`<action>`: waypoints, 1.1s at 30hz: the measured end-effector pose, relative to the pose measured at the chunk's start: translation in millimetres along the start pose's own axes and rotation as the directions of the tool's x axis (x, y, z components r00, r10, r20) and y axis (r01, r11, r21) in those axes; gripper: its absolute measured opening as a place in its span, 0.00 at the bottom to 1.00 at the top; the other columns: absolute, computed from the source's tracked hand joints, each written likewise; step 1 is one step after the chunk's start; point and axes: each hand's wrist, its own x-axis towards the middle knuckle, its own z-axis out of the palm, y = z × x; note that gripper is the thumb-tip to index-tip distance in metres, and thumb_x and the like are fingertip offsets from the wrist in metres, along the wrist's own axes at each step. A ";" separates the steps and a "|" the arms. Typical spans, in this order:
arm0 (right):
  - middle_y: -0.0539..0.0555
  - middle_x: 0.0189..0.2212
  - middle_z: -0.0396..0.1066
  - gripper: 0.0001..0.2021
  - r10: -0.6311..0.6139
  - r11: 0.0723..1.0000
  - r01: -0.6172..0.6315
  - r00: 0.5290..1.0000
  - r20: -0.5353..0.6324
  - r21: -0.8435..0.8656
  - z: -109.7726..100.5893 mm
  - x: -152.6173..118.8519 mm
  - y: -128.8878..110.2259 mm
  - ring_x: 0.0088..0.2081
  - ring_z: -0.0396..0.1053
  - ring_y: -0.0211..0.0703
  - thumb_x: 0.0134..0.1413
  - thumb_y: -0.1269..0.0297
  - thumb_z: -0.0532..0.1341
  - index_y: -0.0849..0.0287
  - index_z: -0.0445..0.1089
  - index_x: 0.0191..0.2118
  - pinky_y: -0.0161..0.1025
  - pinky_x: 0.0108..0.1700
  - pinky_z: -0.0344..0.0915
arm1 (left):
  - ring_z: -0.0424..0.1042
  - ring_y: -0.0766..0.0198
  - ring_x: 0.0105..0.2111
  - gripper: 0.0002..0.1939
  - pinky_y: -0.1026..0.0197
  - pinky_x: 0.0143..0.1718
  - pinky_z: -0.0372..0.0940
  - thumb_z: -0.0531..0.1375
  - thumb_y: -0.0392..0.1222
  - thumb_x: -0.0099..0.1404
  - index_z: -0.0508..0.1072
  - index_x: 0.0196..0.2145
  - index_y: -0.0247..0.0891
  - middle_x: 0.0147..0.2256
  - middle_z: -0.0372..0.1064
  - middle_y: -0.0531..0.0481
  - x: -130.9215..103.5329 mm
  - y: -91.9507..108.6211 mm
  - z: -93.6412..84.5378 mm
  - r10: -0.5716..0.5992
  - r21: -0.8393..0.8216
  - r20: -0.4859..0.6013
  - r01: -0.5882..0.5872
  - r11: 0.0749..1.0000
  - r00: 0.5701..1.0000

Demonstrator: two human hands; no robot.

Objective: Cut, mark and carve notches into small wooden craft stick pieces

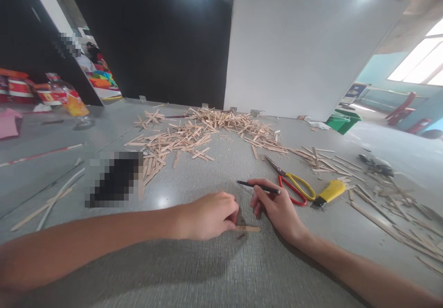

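Observation:
Near the table's front, my left hand (211, 216) is closed on one end of a short wooden strip (252, 228), which points to the right and bears small dark marks. My right hand (275, 206) holds a black pen (259, 186) between thumb and fingers, its tip pointing left, above and behind the strip. Small dark bits lie on the table just in front of the strip. To the right of my right hand are scissors (294, 188) with one red and one yellow handle, lying open, and a yellow-handled tool (330, 193).
A large pile of wooden strips (221, 121) spreads across the back of the grey table (194, 183). More strips (391, 225) lie at the right. At the left are a plastic bottle (72, 103), a white cable (60, 197) and a blurred dark object (116, 179). Panels stand behind.

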 end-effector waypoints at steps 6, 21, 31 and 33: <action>0.48 0.21 0.71 0.23 0.000 1.000 0.000 1.000 -0.006 0.011 0.1 1.3 -0.8 0.19 0.68 0.39 0.64 0.43 0.63 0.60 0.74 0.49 0.36 0.22 0.64 | 0.73 0.59 0.31 0.07 0.59 0.31 0.59 0.62 0.26 0.63 0.73 0.35 0.35 0.36 0.73 0.47 -18.4 20.5 8.5 0.026 0.142 0.050 -0.033 0.989 0.998; 0.48 0.20 0.71 0.23 0.000 1.000 0.000 1.000 0.018 -0.009 -1.1 1.0 -1.5 0.20 0.68 0.40 0.63 0.42 0.63 0.60 0.74 0.48 0.37 0.23 0.64 | 0.70 0.61 0.22 0.05 0.56 0.24 0.50 0.67 0.30 0.62 0.80 0.31 0.38 0.23 0.74 0.48 -70.9 52.2 60.8 0.079 0.560 -0.056 -0.034 0.828 0.995; 0.48 0.20 0.71 0.23 0.000 1.000 0.000 1.000 0.020 -0.027 -1.3 -1.0 -2.9 0.20 0.68 0.40 0.64 0.44 0.62 0.61 0.74 0.48 0.36 0.23 0.64 | 0.72 0.61 0.26 0.10 0.59 0.33 0.65 0.67 0.29 0.61 0.77 0.24 0.38 0.23 0.71 0.50 -29.6 14.5 29.3 -0.191 0.399 -0.172 0.246 0.883 0.966; 0.48 0.20 0.71 0.23 -0.005 0.999 0.006 1.000 0.017 -0.036 -1.3 -0.7 -2.8 0.20 0.68 0.40 0.65 0.44 0.62 0.61 0.74 0.48 0.36 0.23 0.64 | 0.74 0.59 0.29 0.10 0.56 0.36 0.68 0.67 0.30 0.63 0.76 0.25 0.35 0.25 0.72 0.48 -8.9 -12.2 5.0 -0.246 0.361 -0.206 0.307 0.880 0.947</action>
